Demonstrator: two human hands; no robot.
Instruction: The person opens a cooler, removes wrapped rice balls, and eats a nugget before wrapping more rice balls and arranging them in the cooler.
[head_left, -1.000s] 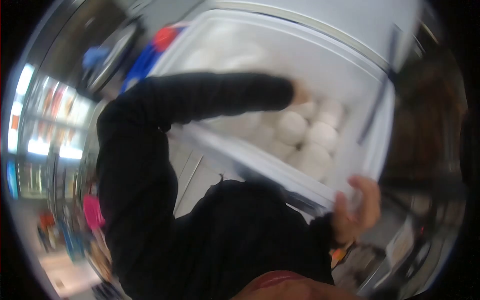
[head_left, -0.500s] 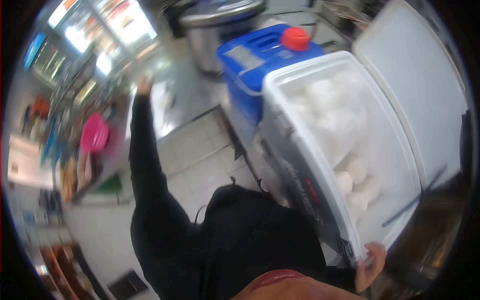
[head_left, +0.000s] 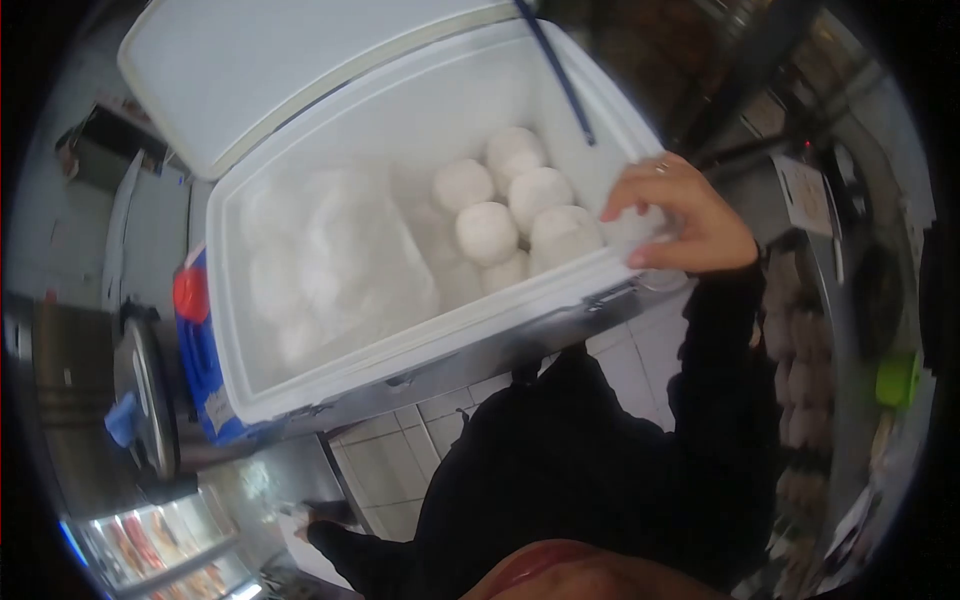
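Observation:
A large cooler box (head_left: 420, 345) with its lid (head_left: 300, 60) raised fills the upper middle. Several round white balls (head_left: 487, 233), perhaps dough, lie loose in its right part. The left part holds a clear plastic bag (head_left: 350, 250) with more white lumps inside. My right hand (head_left: 690, 215) is over the cooler's right corner, fingers curved and apart from the thumb, fingertips just beside the nearest balls; nothing shows in it. My left hand (head_left: 312, 525) reaches far to the lower left, near a pale item on a metal counter; its fingers are too small and blurred to make out.
A dark thin rod (head_left: 555, 70) slants over the cooler's back right edge. Beside the cooler's left end stand a blue jerrycan (head_left: 200, 360) with a red cap and a large metal pot (head_left: 150, 400). A lit display case (head_left: 165, 545) is at lower left.
My view has swung toward the cooler, which now sits across the upper middle. My right hand has moved from the corner's outer rim to reach over it. My left arm still stretches out.

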